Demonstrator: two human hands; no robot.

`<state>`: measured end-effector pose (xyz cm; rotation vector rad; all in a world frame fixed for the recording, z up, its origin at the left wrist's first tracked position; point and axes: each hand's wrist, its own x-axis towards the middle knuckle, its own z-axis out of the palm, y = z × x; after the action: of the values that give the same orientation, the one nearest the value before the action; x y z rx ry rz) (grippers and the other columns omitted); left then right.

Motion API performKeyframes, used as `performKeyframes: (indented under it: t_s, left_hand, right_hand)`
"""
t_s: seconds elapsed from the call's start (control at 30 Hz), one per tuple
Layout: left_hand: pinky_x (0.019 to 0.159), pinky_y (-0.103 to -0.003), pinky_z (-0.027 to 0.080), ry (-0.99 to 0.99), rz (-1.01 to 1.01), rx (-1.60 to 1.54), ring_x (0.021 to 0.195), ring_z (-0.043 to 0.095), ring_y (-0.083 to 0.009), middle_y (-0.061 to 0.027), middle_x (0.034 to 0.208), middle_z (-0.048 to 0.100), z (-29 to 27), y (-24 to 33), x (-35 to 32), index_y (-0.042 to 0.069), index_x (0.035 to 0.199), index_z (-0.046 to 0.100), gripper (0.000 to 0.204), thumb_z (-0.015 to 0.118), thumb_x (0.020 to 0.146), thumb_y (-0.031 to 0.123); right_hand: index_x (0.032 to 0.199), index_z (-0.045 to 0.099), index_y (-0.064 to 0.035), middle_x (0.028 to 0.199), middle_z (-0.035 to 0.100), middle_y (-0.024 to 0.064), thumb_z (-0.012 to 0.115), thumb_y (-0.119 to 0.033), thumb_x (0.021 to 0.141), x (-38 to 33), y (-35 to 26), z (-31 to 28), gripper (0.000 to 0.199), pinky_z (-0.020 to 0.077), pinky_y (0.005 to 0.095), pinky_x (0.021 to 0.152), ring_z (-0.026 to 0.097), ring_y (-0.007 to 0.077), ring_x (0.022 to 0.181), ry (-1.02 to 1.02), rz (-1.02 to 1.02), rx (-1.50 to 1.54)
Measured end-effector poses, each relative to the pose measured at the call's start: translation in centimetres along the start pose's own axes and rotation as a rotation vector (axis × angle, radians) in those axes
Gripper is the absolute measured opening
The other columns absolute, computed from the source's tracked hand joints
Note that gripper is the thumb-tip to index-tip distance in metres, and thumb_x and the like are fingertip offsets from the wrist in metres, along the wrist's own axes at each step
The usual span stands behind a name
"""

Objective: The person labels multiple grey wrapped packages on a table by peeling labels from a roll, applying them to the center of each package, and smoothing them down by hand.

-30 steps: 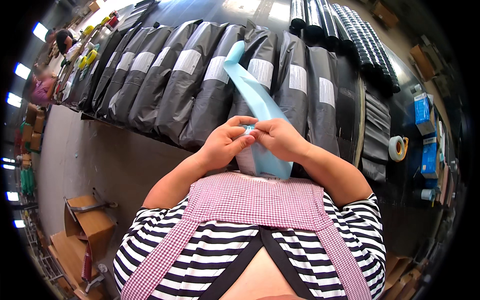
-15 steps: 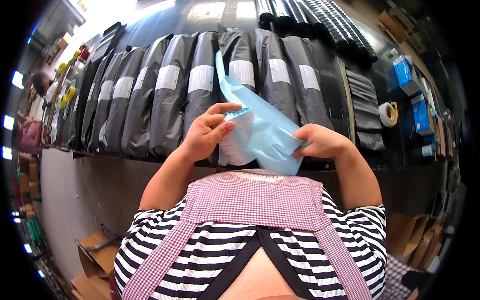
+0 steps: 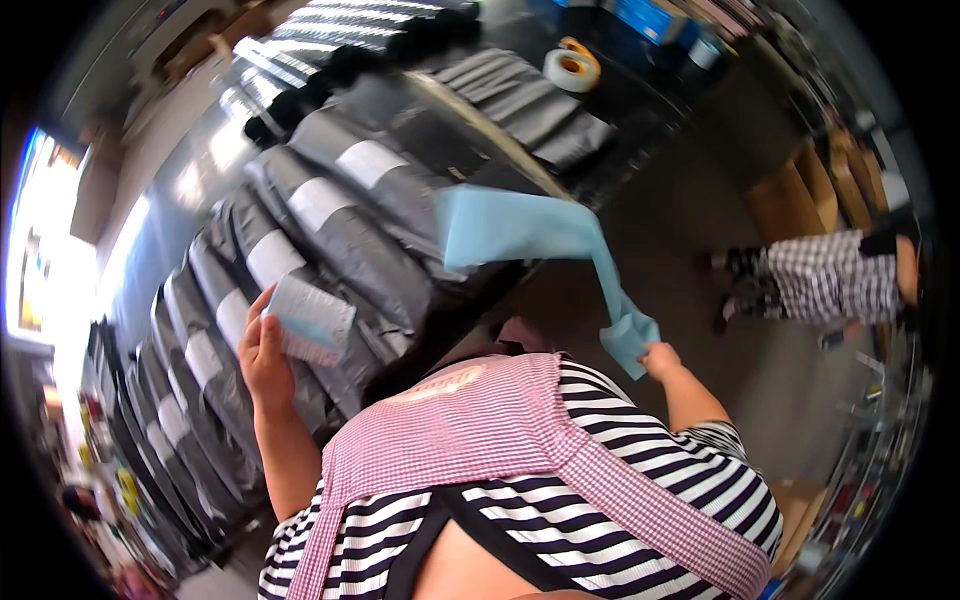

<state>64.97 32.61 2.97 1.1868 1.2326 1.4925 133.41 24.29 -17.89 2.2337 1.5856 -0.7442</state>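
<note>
My left hand (image 3: 264, 366), raised over the table's near edge, is closed on a white printed label piece (image 3: 312, 330) with a light blue band. The thumb lies against its side. Out to the right, beyond the table, my right hand (image 3: 660, 362) grips the crumpled end of a light blue sheet strip (image 3: 525, 226). That strip arcs up and back to the left through the air, its far end blurred by motion. Beneath and beside my left hand lie plump grey plastic packages (image 3: 365, 255) in a row, each with a white label.
A roll of tape (image 3: 571, 70) and flat grey bags (image 3: 530, 100) lie on the dark table. Shiny black-ended rolls (image 3: 350, 65) stand farther back. Open cardboard boxes (image 3: 800, 195) are at the right, with another person in a checked garment (image 3: 825, 278).
My view has turned to the right. My right hand has swung out rightward with the blue strip, away from the printed piece. My left hand still holds that piece.
</note>
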Motion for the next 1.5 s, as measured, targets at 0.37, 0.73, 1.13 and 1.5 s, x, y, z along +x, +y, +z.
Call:
performKeyframes:
  t_s: [0.37, 0.73, 1.13, 1.5]
  left_hand:
    - [0.100, -0.030, 0.045, -0.012, -0.090, 0.123, 0.113, 0.061, -0.0163, -0.0081, 0.133, 0.061, 9.9, 1.9, 4.6, -0.008, 0.131, 0.060, 0.044, 0.056, 0.105, 0.027]
    - [0.097, -0.030, 0.045, 0.080, 0.146, 0.254, 0.118, 0.057, -0.0172, -0.0095, 0.149, 0.049, 22.9, -0.2, 8.8, -0.007, 0.097, 0.072, 0.033, 0.068, 0.099, 0.025]
    - [0.095, -0.044, 0.053, -0.749, 0.649, 0.643, 0.118, 0.061, -0.0386, -0.0201, 0.146, 0.048, 41.8, -3.6, 11.3, 0.009, 0.086, 0.069, 0.024, 0.085, 0.075, 0.024]
    - [0.105, -0.048, 0.049, -0.653, 0.238, 0.845, 0.124, 0.056, -0.0383, -0.0180, 0.159, 0.028, 37.4, -2.0, 9.2, 0.012, 0.145, 0.047, 0.072, 0.081, 0.083, 0.024]
  right_hand:
    - [0.108, 0.071, -0.0070, 0.124, 0.066, 0.0154, 0.063, -0.023, 0.092, 18.2, -13.8, -0.6, 0.024, 0.0496, 0.0440, 0.101, 0.061, 0.0375, 0.116, 0.492, -0.670, 0.168]
    - [0.140, 0.055, -0.0064, 0.148, 0.049, 0.0225, 0.051, -0.015, 0.091, 22.7, -19.4, -7.8, 0.050, 0.0408, 0.0473, 0.112, 0.050, 0.0373, 0.135, 0.285, -0.669, -0.274]
    - [0.145, 0.046, -0.0071, 0.126, 0.065, 0.0147, 0.089, -0.014, 0.074, 9.9, -17.3, -25.6, 0.083, 0.0517, 0.0345, 0.096, 0.066, 0.0268, 0.110, 0.184, -1.172, 0.968]
    - [0.120, 0.059, -0.0023, 0.113, 0.068, 0.0180, 0.091, -0.018, 0.071, 32.2, -14.2, -33.6, 0.060, 0.0505, 0.0425, 0.095, 0.066, 0.0372, 0.105, 1.263, -0.494, 1.059]
